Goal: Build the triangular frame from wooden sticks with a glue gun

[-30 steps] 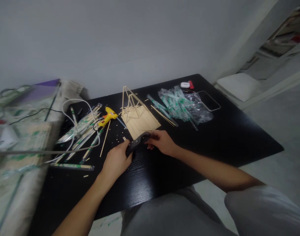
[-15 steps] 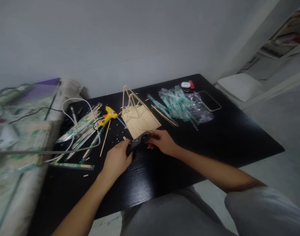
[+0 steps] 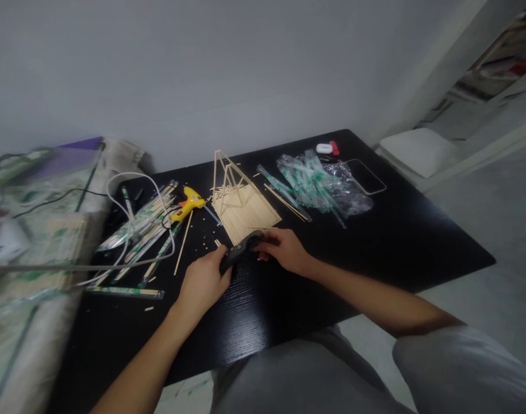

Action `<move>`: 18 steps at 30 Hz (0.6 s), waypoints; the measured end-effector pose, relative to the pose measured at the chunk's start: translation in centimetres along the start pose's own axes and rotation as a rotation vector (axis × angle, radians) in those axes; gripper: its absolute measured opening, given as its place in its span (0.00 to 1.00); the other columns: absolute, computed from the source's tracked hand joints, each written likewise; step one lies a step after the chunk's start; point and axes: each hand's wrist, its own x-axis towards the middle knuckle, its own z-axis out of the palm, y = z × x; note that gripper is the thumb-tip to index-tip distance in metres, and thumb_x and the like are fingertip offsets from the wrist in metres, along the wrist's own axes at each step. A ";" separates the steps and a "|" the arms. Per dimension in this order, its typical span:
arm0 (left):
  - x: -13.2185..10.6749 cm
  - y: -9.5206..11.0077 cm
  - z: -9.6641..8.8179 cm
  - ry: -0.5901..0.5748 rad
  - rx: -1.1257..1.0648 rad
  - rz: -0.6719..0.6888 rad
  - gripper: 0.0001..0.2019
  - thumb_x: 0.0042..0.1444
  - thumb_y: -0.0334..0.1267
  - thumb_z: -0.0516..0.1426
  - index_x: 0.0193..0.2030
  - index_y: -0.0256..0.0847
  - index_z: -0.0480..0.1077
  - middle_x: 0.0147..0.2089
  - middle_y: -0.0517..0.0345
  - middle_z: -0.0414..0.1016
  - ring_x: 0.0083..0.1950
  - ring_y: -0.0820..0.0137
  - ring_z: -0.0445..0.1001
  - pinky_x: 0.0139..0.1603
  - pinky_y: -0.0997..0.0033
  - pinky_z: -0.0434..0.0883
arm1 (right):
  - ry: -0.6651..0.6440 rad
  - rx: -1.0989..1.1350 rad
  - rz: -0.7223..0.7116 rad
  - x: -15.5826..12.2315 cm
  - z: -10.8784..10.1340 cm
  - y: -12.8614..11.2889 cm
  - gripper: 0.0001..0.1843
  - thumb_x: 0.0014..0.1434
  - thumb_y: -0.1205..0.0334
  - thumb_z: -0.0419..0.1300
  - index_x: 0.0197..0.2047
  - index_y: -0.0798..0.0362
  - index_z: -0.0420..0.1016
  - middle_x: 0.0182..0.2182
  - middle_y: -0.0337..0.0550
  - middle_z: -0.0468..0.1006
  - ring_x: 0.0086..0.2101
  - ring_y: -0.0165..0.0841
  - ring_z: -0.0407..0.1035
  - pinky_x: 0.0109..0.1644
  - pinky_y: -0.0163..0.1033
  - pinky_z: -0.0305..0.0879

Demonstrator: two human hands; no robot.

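My left hand is closed around a black hand tool with a rounded far end; its exact kind is not clear. At that far end my right hand has its fingers pinched together, and what lies between them is hidden. A thin wooden stick shows right by the right fingertips. Just beyond both hands lies a flat panel of wooden sticks laid side by side. On it stands a triangular stick frame.
Left on the black table are a yellow glue gun, wrapped chopsticks and a looping white cable. To the right lie crumpled plastic wrappers, a phone-like slab and a small white case. The wall stands behind.
Both hands and the black tool keep nearly the same pose. The whole view has shifted very slightly.
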 end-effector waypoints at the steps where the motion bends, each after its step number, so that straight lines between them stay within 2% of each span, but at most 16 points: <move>1: 0.0 0.0 0.0 -0.010 0.001 -0.006 0.05 0.62 0.35 0.53 0.42 0.41 0.69 0.37 0.51 0.80 0.37 0.58 0.80 0.35 0.66 0.66 | 0.000 0.005 0.002 0.0 0.0 0.0 0.12 0.54 0.56 0.69 0.32 0.56 0.79 0.21 0.36 0.76 0.22 0.29 0.70 0.29 0.34 0.67; 4: 0.1 0.0 -0.1 -0.022 -0.044 -0.021 0.05 0.62 0.35 0.53 0.41 0.41 0.70 0.34 0.51 0.79 0.35 0.59 0.79 0.34 0.66 0.64 | 0.002 0.020 0.003 0.0 0.1 0.0 0.11 0.53 0.57 0.70 0.33 0.56 0.79 0.21 0.36 0.76 0.22 0.28 0.70 0.29 0.33 0.67; 6: 0.2 -0.1 -0.1 -0.022 -0.151 -0.043 0.07 0.63 0.37 0.53 0.40 0.41 0.71 0.33 0.54 0.78 0.34 0.61 0.78 0.34 0.67 0.64 | 0.007 0.041 0.001 -0.1 0.1 0.0 0.12 0.53 0.56 0.71 0.34 0.56 0.79 0.22 0.36 0.77 0.23 0.28 0.70 0.30 0.34 0.69; 11: 0.5 -0.6 0.1 0.051 -0.529 -0.127 0.17 0.64 0.51 0.53 0.34 0.41 0.71 0.28 0.60 0.72 0.30 0.68 0.70 0.32 0.71 0.64 | -0.003 0.092 -0.022 -0.1 0.2 0.1 0.16 0.54 0.55 0.70 0.44 0.52 0.80 0.28 0.37 0.80 0.25 0.28 0.73 0.32 0.34 0.71; 14: 0.6 -0.8 0.5 0.075 -0.691 -0.194 0.20 0.62 0.56 0.55 0.32 0.40 0.71 0.24 0.63 0.67 0.27 0.70 0.65 0.29 0.72 0.61 | -0.037 0.078 -0.028 -0.1 0.2 0.3 0.15 0.56 0.55 0.69 0.44 0.53 0.81 0.29 0.38 0.80 0.25 0.27 0.73 0.31 0.33 0.71; 18: 0.7 -0.8 0.9 0.056 -0.798 -0.236 0.20 0.60 0.56 0.57 0.33 0.40 0.71 0.21 0.66 0.62 0.24 0.72 0.60 0.26 0.73 0.59 | -0.043 0.108 -0.011 0.0 0.2 0.3 0.15 0.57 0.54 0.69 0.44 0.54 0.80 0.31 0.40 0.82 0.26 0.28 0.75 0.32 0.33 0.72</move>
